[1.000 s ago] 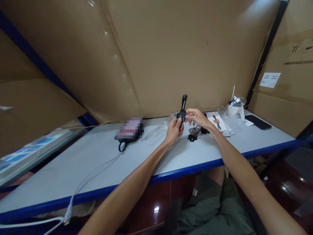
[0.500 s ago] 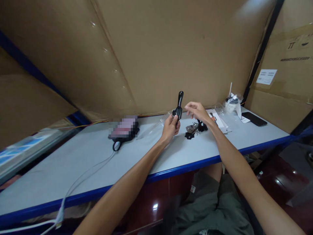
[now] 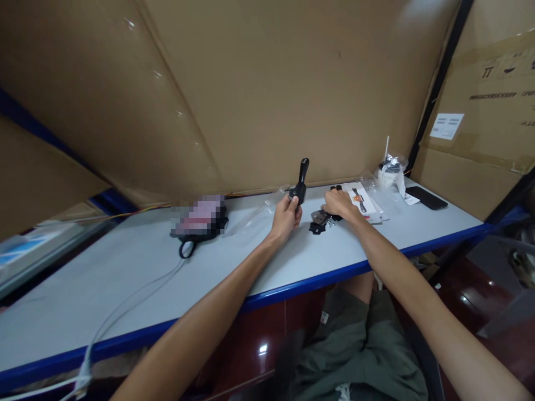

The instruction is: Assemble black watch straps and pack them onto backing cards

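My left hand [image 3: 286, 216] is closed around the lower part of a black spokeshave [image 3: 301, 181], one handle of which points up above the table. Over a small pile of parts, my right hand [image 3: 340, 204] is lowered with its fingers bent and together. What lies under its fingertips is hidden. Just left of it are a grey metal blade [image 3: 319, 217], a black cap plate [image 3: 316, 229] and small shiny screws [image 3: 331, 222]. Black rounded ends [image 3: 336, 188] show right behind the right hand.
A printed sheet [image 3: 368, 195] picturing a spokeshave lies right of the parts, beside clear plastic wrapping. Farther right are a cup in plastic [image 3: 390, 171] and a black phone [image 3: 427, 197]. On the left sits a dark device [image 3: 217, 227] with a white cable. Cardboard [image 3: 259, 94] walls the back.
My right hand has come down from above the table onto the parts, its fingers now bent. My left hand still holds the spokeshave upright. The view has shifted slightly.
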Demonstrator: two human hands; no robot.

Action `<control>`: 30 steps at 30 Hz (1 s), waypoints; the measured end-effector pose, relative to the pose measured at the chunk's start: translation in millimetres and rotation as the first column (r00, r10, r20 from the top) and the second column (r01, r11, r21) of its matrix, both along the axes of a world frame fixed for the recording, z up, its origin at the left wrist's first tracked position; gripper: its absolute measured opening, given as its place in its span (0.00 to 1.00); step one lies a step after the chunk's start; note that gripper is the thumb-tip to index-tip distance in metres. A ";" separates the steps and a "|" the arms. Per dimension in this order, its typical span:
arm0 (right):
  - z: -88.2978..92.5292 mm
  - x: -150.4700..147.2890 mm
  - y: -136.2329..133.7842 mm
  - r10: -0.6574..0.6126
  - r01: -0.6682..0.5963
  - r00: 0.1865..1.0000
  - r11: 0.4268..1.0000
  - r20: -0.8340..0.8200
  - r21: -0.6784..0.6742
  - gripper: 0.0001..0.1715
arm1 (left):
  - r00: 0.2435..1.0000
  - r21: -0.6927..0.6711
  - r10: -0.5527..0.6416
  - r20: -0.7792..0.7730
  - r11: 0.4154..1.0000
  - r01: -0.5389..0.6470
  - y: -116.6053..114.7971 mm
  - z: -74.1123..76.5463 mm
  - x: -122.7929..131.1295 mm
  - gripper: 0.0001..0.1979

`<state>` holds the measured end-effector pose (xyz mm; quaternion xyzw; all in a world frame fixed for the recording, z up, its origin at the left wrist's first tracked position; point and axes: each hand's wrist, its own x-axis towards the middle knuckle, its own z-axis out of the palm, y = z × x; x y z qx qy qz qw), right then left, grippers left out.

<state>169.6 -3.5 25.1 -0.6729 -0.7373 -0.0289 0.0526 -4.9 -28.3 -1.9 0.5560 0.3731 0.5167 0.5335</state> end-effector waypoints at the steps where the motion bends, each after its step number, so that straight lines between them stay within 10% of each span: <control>1: -0.2 0.2 0.5 -0.003 0.003 1.000 1.000 -0.012 -0.010 0.18 | 1.000 -0.002 -0.003 0.000 1.000 0.003 -0.3 -0.1 0.2 0.16; 12: -6.8 12.3 17.2 0.022 0.025 0.947 0.990 -0.320 0.142 0.02 | 1.000 -0.003 -0.014 0.005 1.000 0.014 -0.8 1.2 -0.5 0.16; 16: 8.5 11.6 20.0 0.109 0.102 0.543 0.975 -0.833 0.195 0.06 | 1.000 -0.023 0.025 0.000 0.999 -0.025 -0.2 2.1 0.4 0.15; 20: 19.7 -6.8 10.8 0.251 -0.081 0.191 0.967 -0.949 0.240 0.09 | 0.998 -0.081 0.059 -0.026 0.995 -0.061 0.9 1.5 2.1 0.13; 30: 7.8 -34.9 -5.9 0.437 -0.223 0.610 0.895 -0.660 0.387 0.04 | 0.985 -0.079 0.097 -0.143 0.991 -0.109 2.3 -3.9 6.4 0.09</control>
